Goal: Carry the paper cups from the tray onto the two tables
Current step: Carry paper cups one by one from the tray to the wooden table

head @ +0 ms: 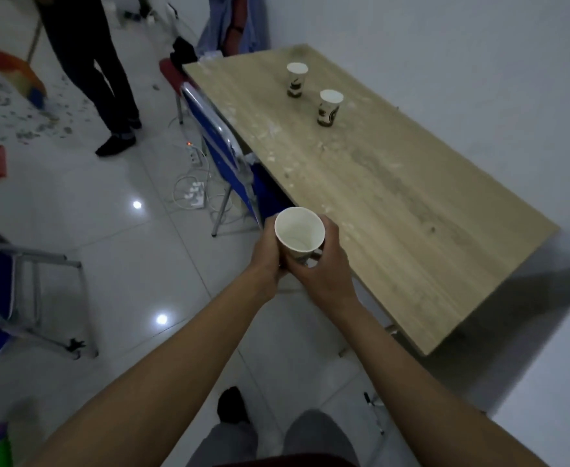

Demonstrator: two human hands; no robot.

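Note:
I hold one empty white paper cup [299,232] upright in both hands, just off the near left edge of the wooden table [394,210]. My left hand [270,254] wraps its left side and my right hand [327,264] wraps its right side and bottom. Two more paper cups with dark prints stand upright on the far part of the table, one at the back [296,79] and one a little nearer [329,107]. No tray is in view.
A blue folding chair [223,156] leans at the table's left edge, with power strips and cables [192,187] on the tiled floor beside it. A person in dark trousers [98,79] stands at the back left. Another chair [17,298] stands at the left. A white wall runs on the right.

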